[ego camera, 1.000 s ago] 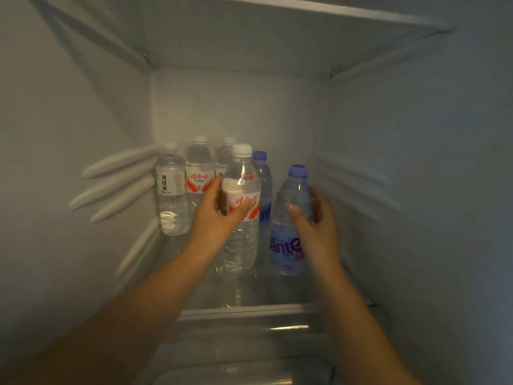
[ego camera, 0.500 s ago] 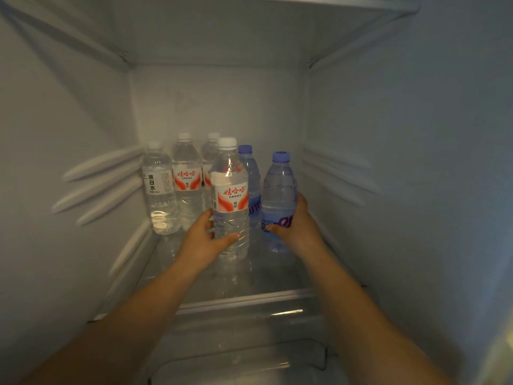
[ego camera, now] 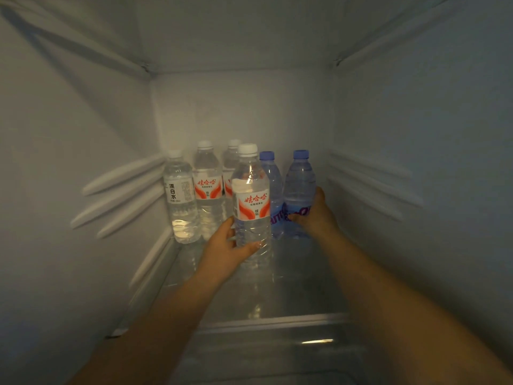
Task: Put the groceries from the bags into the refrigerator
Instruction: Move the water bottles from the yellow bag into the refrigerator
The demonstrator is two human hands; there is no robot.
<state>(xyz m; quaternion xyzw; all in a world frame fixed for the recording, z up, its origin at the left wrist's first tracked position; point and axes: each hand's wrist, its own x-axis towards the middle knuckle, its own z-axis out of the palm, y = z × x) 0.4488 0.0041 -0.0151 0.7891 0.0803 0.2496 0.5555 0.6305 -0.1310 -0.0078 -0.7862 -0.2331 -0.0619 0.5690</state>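
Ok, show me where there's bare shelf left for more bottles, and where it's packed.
Free: the glass shelf in front of the bottles, up to its front edge, and the strip between the right blue-capped bottle and the right wall. Crowded: the back left, where four white-capped bottles cluster, the left hand gripping the front one.

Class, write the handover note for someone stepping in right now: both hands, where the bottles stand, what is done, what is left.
Left hand grips the red-label bottle low on its body, at the front of the glass shelf.
Right hand grips the right blue-cap bottle around its label.
Standing behind: a white-label bottle, two more red-label bottles, another blue-cap bottle.
Done: six bottles are inside.
Left: let go of both; the bags are out of view.
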